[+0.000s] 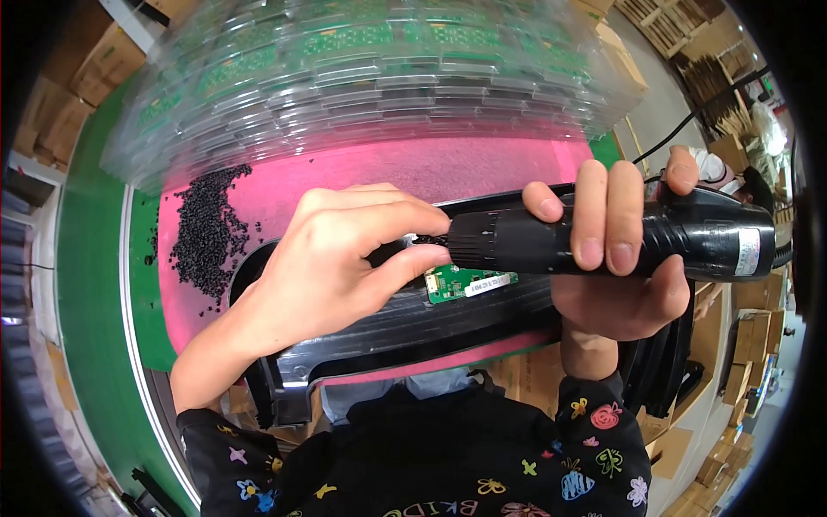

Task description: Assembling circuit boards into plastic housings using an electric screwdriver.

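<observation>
Your right hand (620, 246) has fingers wrapped round the black power driver (519, 237); probably hefty, rigid, hold mid-barrel. Left hand (345, 241) fingers at nose, can't tell if pinching.

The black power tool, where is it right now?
In the head view, the black power tool is right of centre, gripped in the right hand, its ribbed nose by the left hand, near a green circuit board.

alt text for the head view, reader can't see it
A right hand grips a black electric screwdriver pointing left, with the left hand at its tip, over a green board on a black part. Small black pieces are heaped on a pink mat at left; stacked clear trays stand beyond.
</observation>
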The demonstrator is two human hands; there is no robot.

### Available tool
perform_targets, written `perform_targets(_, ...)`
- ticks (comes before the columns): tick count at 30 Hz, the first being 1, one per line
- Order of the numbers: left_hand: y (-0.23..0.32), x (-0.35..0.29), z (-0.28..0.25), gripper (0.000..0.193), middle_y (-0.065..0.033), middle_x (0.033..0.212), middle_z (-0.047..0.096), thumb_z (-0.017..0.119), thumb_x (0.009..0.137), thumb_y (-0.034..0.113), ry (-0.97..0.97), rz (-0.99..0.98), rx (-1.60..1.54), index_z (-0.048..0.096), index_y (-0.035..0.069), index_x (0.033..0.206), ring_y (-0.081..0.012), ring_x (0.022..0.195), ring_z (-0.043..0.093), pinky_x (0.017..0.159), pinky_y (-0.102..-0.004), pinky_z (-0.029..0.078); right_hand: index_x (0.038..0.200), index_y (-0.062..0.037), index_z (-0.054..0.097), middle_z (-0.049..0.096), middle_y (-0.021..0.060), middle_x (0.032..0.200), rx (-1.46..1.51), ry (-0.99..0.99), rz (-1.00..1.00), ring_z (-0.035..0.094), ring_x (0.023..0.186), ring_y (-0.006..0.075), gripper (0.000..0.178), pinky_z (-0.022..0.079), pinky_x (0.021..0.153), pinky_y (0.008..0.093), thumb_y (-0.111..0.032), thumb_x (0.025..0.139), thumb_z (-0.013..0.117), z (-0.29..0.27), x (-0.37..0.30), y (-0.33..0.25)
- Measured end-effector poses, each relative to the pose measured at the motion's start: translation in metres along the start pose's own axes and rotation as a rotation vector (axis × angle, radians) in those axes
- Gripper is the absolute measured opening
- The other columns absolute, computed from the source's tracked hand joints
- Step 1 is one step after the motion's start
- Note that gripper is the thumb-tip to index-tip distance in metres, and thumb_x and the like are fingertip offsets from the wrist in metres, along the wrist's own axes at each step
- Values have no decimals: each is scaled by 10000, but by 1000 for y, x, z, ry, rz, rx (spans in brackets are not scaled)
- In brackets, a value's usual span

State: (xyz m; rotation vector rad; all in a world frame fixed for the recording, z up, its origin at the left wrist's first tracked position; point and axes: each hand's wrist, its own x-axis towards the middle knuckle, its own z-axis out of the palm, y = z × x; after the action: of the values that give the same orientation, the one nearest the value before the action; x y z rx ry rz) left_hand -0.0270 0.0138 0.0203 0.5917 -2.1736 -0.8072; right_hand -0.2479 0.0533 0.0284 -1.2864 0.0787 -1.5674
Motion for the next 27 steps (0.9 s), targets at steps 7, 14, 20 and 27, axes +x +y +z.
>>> perform_targets(7,6,0,3,134,-109,792,708,755,716,-10,31,74,132,708,-5,841,-266,767,703,683,-341,539,1253,-170,419,521,-26,739,-71,35,60,521,727,127,425,383,855,383,-270,895,625,2,-4,-10)
perform_targets(14,-1,3,2,91,-134,856,720,722,750,10,-139,69,-12,692,-27,827,-254,790,683,728,-343,539,1118,-83,432,466,-23,600,-324,79,108,436,478,97,338,360,547,272,-344,924,524,-20,-5,-34)
perform_targets(20,-13,-8,8,147,-37,966,724,738,756,106,-470,37,68,687,7,851,-235,760,628,673,-346,528,1077,-81,434,431,-17,578,-462,110,142,398,458,99,278,355,529,281,-293,904,484,-24,0,-16)
perform_targets(27,-11,-11,8,119,-63,1054,709,706,790,94,-516,-58,88,646,-1,828,-268,792,658,674,-367,533,1080,-79,429,425,-17,580,-527,238,240,404,468,104,269,361,531,286,-275,903,478,-16,1,-12)
